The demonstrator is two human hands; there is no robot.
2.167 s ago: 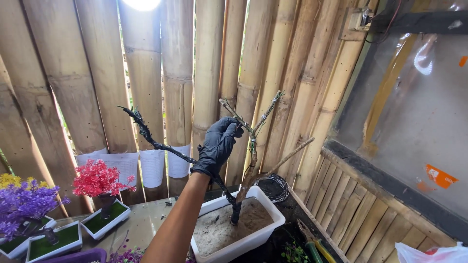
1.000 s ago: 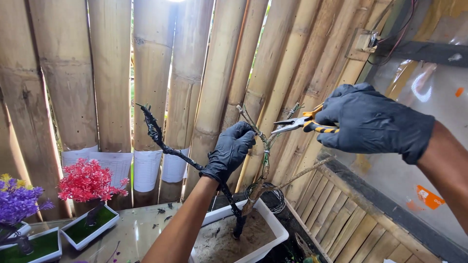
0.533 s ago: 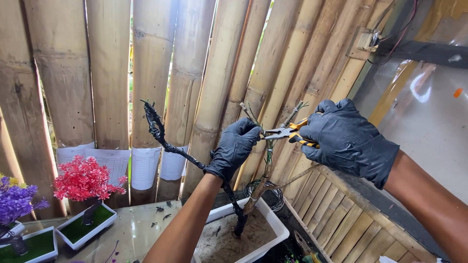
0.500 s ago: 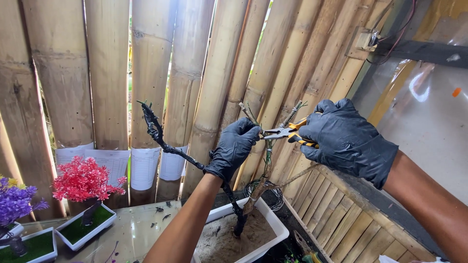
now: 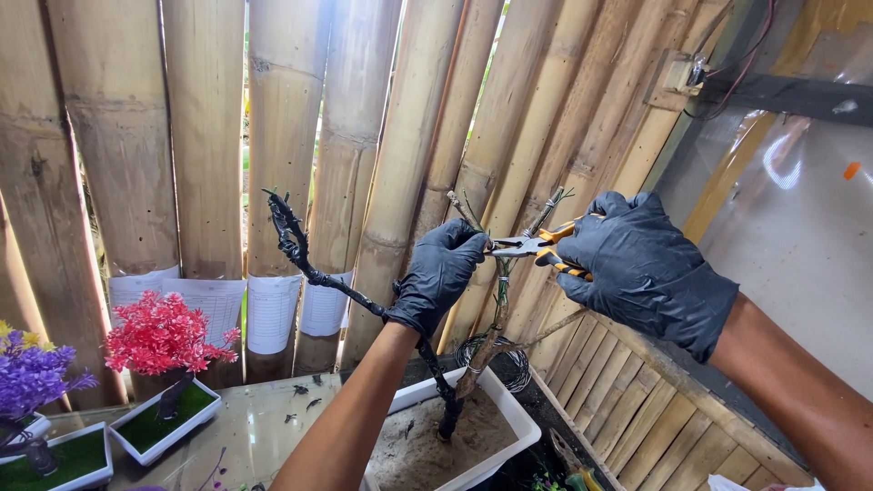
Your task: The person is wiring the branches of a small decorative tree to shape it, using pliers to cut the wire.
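Left hand (image 5: 441, 273) clamped the upright wire trunk (image 5: 496, 314); right hand (image 5: 641, 264), gripping pliers (image 5: 532, 245), lay just right of that trunk

Both hands wear black gloves, the left hand (image 5: 441, 277) and the right hand (image 5: 637, 268) alike, and the pliers (image 5: 536, 245) show steel-grey jaws with orange-and-black handles. The bare branch (image 5: 314, 268) is wrapped dark, near black, and rises from a white tray (image 5: 509, 418) filled with grey-brown soil, against a wall of tan bamboo poles (image 5: 118, 136) mottled with darker stains. Off to the side, a small tree with bright red-pink blossom (image 5: 164, 332) and another in purple touched with yellow (image 5: 32, 377) stand in white trays lined with green.
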